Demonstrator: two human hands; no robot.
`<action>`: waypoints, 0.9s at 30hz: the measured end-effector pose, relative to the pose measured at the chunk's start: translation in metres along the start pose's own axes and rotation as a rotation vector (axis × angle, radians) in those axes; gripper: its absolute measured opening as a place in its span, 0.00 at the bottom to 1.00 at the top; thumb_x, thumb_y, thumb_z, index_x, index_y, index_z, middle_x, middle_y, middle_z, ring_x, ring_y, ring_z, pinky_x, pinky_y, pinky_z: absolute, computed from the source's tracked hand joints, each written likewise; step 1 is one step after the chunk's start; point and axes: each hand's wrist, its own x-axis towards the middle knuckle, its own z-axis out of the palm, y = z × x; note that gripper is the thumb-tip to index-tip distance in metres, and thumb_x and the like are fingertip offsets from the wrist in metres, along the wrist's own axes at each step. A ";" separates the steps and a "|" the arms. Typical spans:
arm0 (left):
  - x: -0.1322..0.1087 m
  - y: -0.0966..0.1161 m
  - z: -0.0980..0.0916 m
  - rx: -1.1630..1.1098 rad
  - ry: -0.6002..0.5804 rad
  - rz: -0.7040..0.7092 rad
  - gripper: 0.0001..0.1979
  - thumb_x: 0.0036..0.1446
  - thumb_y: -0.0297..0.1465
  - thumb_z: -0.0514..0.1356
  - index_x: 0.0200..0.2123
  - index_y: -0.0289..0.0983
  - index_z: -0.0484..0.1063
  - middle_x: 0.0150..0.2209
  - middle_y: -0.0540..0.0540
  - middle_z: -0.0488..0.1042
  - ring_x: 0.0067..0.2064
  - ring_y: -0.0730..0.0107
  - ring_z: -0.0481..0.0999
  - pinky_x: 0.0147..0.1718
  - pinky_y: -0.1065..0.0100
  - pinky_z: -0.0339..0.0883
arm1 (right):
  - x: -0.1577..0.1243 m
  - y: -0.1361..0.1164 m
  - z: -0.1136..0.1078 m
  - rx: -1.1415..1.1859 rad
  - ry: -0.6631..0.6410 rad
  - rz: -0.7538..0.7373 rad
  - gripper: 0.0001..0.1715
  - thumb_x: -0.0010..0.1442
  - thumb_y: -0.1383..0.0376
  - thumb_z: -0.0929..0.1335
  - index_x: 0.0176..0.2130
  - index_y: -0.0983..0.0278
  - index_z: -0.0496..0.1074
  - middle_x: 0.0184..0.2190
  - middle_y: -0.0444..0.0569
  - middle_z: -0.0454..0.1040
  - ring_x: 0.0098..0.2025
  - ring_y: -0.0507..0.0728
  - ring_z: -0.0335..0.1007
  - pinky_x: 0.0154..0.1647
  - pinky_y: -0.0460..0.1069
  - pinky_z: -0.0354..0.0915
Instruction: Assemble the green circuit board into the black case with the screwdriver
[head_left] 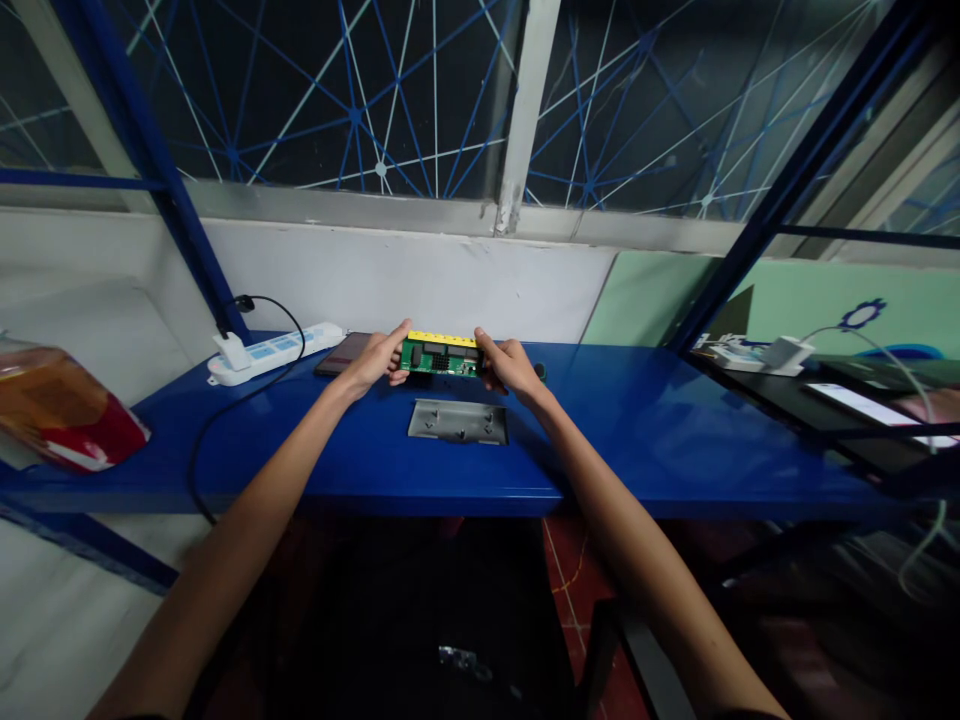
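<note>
Between my two hands I hold a green circuit board (442,358) with a yellow strip along its top edge and dark parts on its face. My left hand (377,362) grips its left end, thumb on top and fingers behind. At the right end, my right hand (508,362) pinches it the same way. The board is raised above the blue table, tilted to face me. Below it on the table lies a grey tray-like cover (458,423) with small posts inside. A dark flat item (346,353) sits behind my left hand, partly hidden.
A white power strip (274,352) with a black cable lies at the back left of the blue table (630,430). A red and orange package (64,405) stands at far left. To the right are a white charger (785,352), a lit phone (870,405) and blue frame posts.
</note>
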 end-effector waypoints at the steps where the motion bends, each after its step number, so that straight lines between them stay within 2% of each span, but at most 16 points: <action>1: 0.000 0.000 0.000 -0.010 -0.001 -0.002 0.29 0.57 0.55 0.54 0.17 0.40 0.52 0.14 0.54 0.53 0.15 0.77 0.57 0.16 0.70 0.52 | 0.000 0.001 0.000 0.010 -0.011 0.008 0.40 0.55 0.33 0.60 0.13 0.61 0.57 0.08 0.48 0.65 0.07 0.48 0.54 0.08 0.44 0.50; 8: 0.000 0.000 -0.003 0.031 -0.040 -0.069 0.29 0.55 0.57 0.54 0.18 0.39 0.54 0.13 0.52 0.56 0.15 0.77 0.59 0.16 0.70 0.53 | 0.002 0.003 0.000 0.005 -0.020 0.019 0.39 0.55 0.34 0.60 0.13 0.61 0.56 0.08 0.49 0.65 0.07 0.48 0.54 0.07 0.45 0.50; 13: 0.000 -0.001 -0.004 0.124 -0.057 -0.139 0.30 0.54 0.60 0.51 0.20 0.38 0.58 0.16 0.46 0.65 0.16 0.74 0.65 0.16 0.71 0.56 | -0.002 -0.006 -0.005 -0.038 0.028 0.005 0.38 0.55 0.36 0.62 0.13 0.60 0.56 0.07 0.48 0.64 0.07 0.48 0.54 0.07 0.45 0.49; 17: 0.003 -0.006 -0.004 0.152 -0.064 -0.161 0.30 0.54 0.60 0.51 0.22 0.38 0.60 0.17 0.45 0.67 0.17 0.74 0.66 0.15 0.72 0.57 | -0.008 -0.014 -0.008 -0.051 0.020 -0.009 0.37 0.57 0.38 0.62 0.13 0.60 0.56 0.07 0.48 0.63 0.08 0.48 0.53 0.07 0.45 0.48; 22: 0.006 -0.014 -0.006 0.140 -0.070 -0.144 0.29 0.55 0.58 0.52 0.25 0.37 0.63 0.20 0.43 0.69 0.18 0.73 0.66 0.14 0.73 0.57 | -0.014 -0.021 -0.008 -0.101 0.042 -0.030 0.36 0.57 0.39 0.63 0.13 0.61 0.58 0.07 0.46 0.62 0.08 0.48 0.54 0.08 0.45 0.49; 27: 0.001 -0.007 -0.007 0.077 -0.110 -0.074 0.27 0.57 0.55 0.53 0.28 0.35 0.68 0.25 0.42 0.70 0.22 0.72 0.68 0.16 0.72 0.58 | -0.015 -0.024 -0.017 -0.117 -0.009 -0.078 0.35 0.55 0.38 0.64 0.17 0.63 0.65 0.10 0.48 0.67 0.10 0.49 0.58 0.11 0.46 0.55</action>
